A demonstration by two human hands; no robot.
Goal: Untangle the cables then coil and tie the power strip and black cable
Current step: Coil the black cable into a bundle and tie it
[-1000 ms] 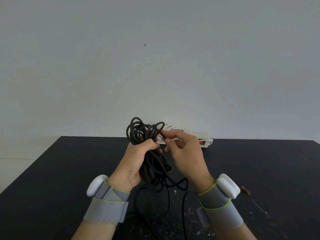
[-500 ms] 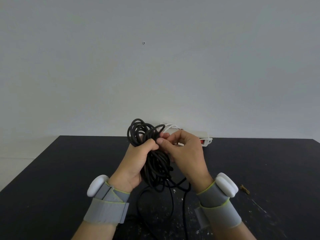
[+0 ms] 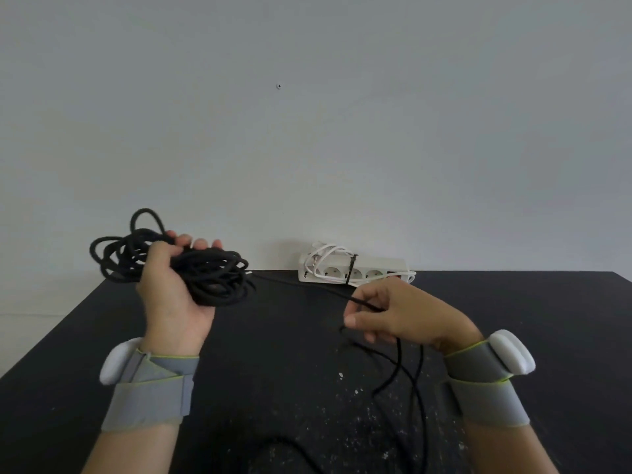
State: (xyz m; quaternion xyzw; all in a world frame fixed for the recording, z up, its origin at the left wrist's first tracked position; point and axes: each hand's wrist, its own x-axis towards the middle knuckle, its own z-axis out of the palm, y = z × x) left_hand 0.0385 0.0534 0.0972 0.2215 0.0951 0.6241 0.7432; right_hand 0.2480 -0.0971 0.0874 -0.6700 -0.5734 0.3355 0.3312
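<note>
You have no writing to read here: no label, brand, number or sign is legible on the power strip (image 3: 374,268), on your wrist bands (image 3: 150,395), or anywhere else in view

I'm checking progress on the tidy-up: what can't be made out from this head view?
1. Head view: whether the black cable bundle is knot-free; the left hand covers its middle, and it is blurred.
2. Head view: the cable's ends; strands below the right hand run off the bottom edge.
3. Head view: how the dark tie on the power strip is fastened; too small.
</note>
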